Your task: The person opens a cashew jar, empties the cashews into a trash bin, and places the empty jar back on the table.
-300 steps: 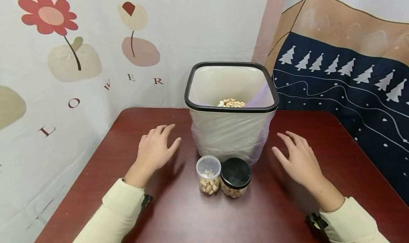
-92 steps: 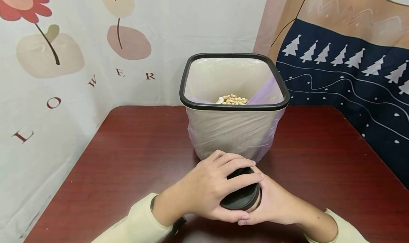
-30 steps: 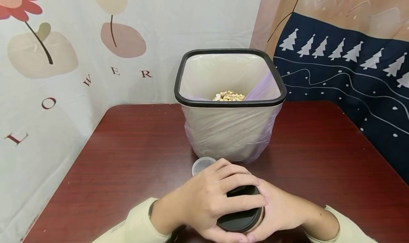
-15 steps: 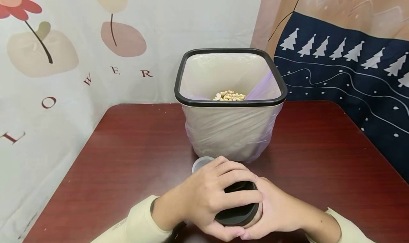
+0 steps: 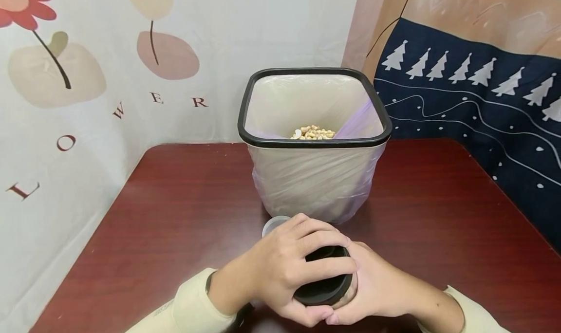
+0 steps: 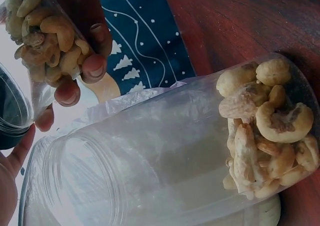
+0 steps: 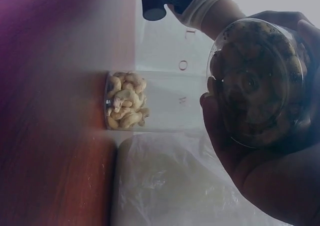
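Note:
Both hands are on a squat clear jar (image 5: 349,294) of cashews, raised off the table. My left hand (image 5: 280,269) lies over its black lid (image 5: 322,285), fingers and thumb curled around the edge. From the other side my right hand (image 5: 381,284) grips the jar's body; the right wrist view shows the jar's base (image 7: 255,85). Behind my left hand stands a taller clear jar (image 6: 165,146), its top rim (image 5: 273,223) partly hidden in the head view. Cashews (image 7: 127,100) fill its lower part, and its neck is threaded. I cannot tell whether it has a lid.
A bin (image 5: 315,182) with a black rim and a thin plastic liner stands behind the jars, with nuts (image 5: 313,133) inside. The dark red table (image 5: 184,201) reaches back to a printed cloth (image 5: 263,31) and a navy tree-patterned cloth (image 5: 473,114).
Ten seconds ago both hands were apart and empty beside the two standing jars. They have since taken up the black-lidded jar. Over the last second it has shifted slightly away from me.

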Motion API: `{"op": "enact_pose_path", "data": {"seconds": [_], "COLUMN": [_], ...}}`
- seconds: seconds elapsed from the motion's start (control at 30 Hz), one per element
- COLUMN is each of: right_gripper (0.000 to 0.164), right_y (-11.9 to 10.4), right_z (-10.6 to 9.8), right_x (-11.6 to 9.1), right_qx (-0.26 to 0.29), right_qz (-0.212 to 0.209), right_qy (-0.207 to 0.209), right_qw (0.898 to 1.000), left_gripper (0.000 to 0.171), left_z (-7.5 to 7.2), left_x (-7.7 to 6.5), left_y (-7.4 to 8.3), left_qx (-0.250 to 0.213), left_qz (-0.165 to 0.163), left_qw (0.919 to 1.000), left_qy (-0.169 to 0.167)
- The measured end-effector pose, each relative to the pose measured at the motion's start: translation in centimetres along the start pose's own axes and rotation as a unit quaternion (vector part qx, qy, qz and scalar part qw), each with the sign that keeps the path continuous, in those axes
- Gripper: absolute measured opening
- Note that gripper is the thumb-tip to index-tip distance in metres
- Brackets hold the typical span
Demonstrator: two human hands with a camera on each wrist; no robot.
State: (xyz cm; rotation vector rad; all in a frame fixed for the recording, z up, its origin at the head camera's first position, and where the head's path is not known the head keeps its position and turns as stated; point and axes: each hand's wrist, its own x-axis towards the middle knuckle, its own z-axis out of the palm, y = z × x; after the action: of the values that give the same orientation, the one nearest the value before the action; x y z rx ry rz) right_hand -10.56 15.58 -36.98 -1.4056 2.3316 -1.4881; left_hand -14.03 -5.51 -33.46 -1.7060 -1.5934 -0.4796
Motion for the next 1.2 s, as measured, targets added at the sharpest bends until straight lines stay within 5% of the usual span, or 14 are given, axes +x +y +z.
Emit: {"op": "enact_pose_path", "data": {"seconds": [0.67,1.2], "right_gripper": [0.070,0.067], "right_y": [0.13,0.42], "right_z": [0.34,-0.05], "right_x": [-0.26,-0.10], "right_qx": [-0.040,0.006], "right_qz": [0.022,0.014], "right_qy": [0.025,-0.003], "right_qw": [0.999,1.000], "left_gripper": [0.048,0.051], "left_z": [0.18,0.26], "left_x": [-0.19,-0.23], "left_y": [-0.10,-0.14], "left_qx": [-0.028,-0.033], "left_qz": [-0.025,-0.028], "left_qw": [0.9993,0.9990], "left_qy": [0.004,-0.003]}}
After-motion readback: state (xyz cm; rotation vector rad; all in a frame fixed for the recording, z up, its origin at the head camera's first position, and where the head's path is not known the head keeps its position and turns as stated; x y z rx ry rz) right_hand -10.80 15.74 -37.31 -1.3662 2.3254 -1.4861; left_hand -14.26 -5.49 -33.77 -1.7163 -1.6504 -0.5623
